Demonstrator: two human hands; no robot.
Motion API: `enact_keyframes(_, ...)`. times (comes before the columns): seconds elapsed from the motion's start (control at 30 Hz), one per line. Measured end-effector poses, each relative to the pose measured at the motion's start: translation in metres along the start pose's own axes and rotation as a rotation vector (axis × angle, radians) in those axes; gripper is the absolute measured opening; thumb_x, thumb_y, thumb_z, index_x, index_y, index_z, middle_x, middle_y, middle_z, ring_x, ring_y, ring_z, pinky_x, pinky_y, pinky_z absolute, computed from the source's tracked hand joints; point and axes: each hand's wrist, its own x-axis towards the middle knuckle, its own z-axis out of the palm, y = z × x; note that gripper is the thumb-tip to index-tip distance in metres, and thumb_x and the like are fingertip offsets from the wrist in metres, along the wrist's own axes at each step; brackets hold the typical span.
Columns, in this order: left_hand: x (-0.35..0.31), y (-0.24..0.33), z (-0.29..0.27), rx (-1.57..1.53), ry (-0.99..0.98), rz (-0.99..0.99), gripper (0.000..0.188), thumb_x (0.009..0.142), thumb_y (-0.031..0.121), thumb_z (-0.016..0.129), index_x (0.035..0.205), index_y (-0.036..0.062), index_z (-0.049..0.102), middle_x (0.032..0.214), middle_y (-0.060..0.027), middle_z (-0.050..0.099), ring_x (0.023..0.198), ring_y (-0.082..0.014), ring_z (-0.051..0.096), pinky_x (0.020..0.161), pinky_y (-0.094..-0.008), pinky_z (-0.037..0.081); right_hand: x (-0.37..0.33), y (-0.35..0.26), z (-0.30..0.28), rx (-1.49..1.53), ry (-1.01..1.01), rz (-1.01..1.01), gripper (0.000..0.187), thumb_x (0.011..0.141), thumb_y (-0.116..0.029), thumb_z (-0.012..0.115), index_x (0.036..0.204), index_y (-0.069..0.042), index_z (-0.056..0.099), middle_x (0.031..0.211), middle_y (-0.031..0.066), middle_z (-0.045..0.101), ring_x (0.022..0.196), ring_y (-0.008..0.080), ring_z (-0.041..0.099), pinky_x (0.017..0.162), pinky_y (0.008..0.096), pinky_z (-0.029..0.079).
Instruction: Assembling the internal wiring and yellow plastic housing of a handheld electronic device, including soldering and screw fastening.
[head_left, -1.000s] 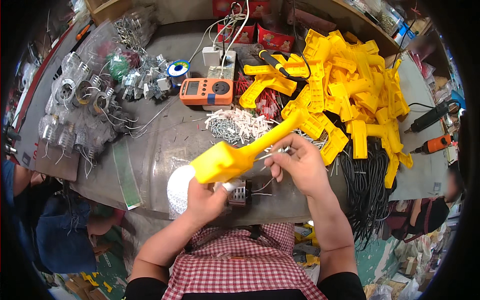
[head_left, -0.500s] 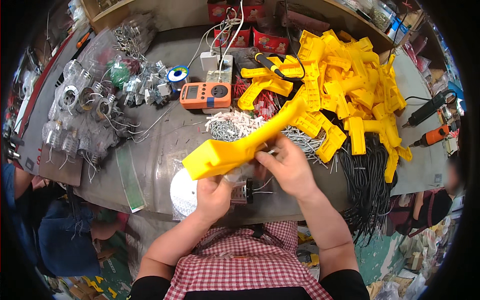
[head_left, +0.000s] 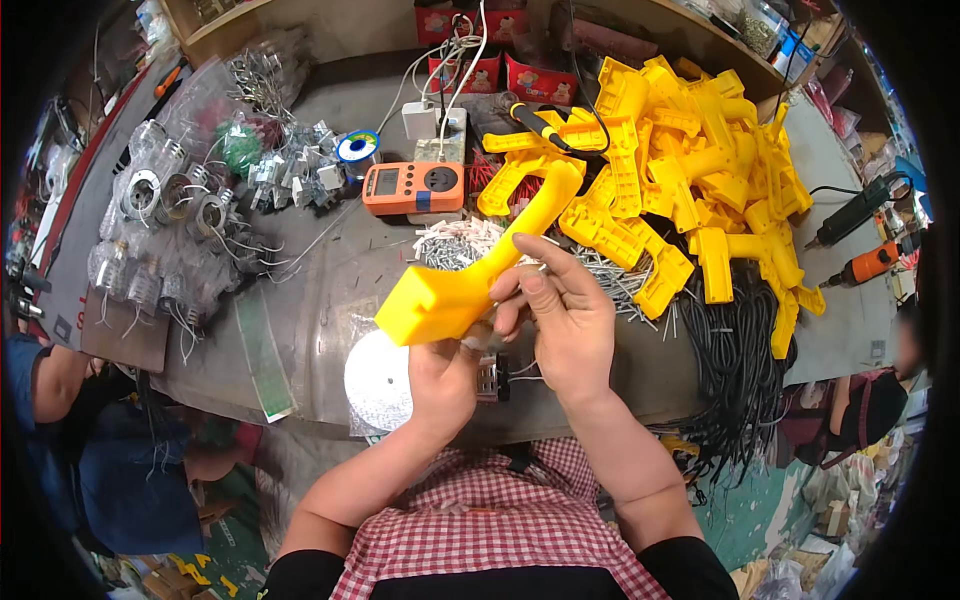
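A yellow plastic handle shell (head_left: 437, 304) is held up over the front of the bench, its grip slanting away to the right. My left hand (head_left: 443, 388) is closed around the shell's wide near end from below. My right hand (head_left: 572, 335) pinches beside the grip, thumb against fingers; what sits between the fingertips is too small to make out. Beneath my hands lies a round white disc-like piece (head_left: 376, 384), partly covered by the left hand. A metal coil-like part (head_left: 490, 378) with a white wire shows between my wrists.
An orange meter (head_left: 412, 188), a solder spool (head_left: 357, 150) and small white sleeves and screws (head_left: 450, 244) lie ahead. Yellow shells (head_left: 700, 170) heap up right, above black cables (head_left: 735, 370). Bagged metal parts (head_left: 165, 240) fill the left. A soldering iron (head_left: 545, 130) rests on shells.
The yellow shell has tilted more upright, its far end swinging left and up. My right hand has turned, its fingers now spread higher beside the grip.
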Motion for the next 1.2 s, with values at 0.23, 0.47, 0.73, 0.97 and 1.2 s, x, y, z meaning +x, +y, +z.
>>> enact_keyframes(0.23,-0.003,0.001,0.000,0.070,-0.040,-0.026,0.038,0.090,0.002,0.057,0.125,0.0007,0.043,0.123,-0.0105,0.053,0.113,-0.0214,0.052,0.098,-0.0354,0.040,0.012,-0.007,-0.004,-0.126,0.073,-0.161,0.034,0.097,-0.013,0.049,0.128,-0.002,0.050,0.085,0.0096,0.064,0.060,0.0092,0.055,0.053,0.0195,0.044)
enact_keyframes(0.47,0.001,-0.005,0.000,0.301,0.050,0.103,0.030,0.090,-0.003,0.052,0.119,-0.0025,0.048,0.105,-0.0077,0.059,0.096,-0.0151,0.057,0.082,-0.0274,0.045,0.010,-0.001,-0.009,0.131,0.172,-0.115,0.032,0.098,-0.018,0.046,0.128,-0.005,0.047,0.083,0.0085,0.063,0.057,0.0078,0.053,0.049,0.0174,0.040)
enact_keyframes(0.73,-0.002,-0.013,-0.007,0.463,0.026,0.142,0.031,0.087,0.000,0.057,0.116,-0.0011,0.046,0.107,-0.0114,0.057,0.098,-0.0174,0.057,0.082,-0.0288,0.046,0.011,0.014,-0.004,0.130,0.177,-0.080,0.018,0.096,-0.012,0.050,0.104,-0.006,0.034,0.080,0.0130,0.063,0.058,0.0105,0.056,0.050,0.0202,0.043)
enact_keyframes(0.97,0.012,-0.006,-0.006,0.632,-0.059,0.411,0.031,0.084,-0.003,0.060,0.111,0.0005,0.047,0.107,-0.0126,0.059,0.108,-0.0243,0.055,0.090,-0.0334,0.044,0.011,0.015,-0.014,0.083,0.314,-0.034,0.014,0.091,-0.011,0.060,0.094,-0.002,0.050,0.078,0.0063,0.060,0.062,0.0097,0.057,0.050,0.0196,0.042)
enact_keyframes(1.2,0.022,0.019,-0.007,0.437,0.003,-0.053,0.032,0.085,-0.001,0.059,0.114,0.0005,0.046,0.111,-0.0116,0.059,0.108,-0.0225,0.057,0.091,-0.0306,0.044,-0.004,0.007,-0.037,-0.746,-0.010,-0.119,0.026,0.085,-0.007,0.062,0.111,-0.005,0.059,0.090,0.0062,0.063,0.082,0.0170,0.061,0.073,0.0319,0.049)
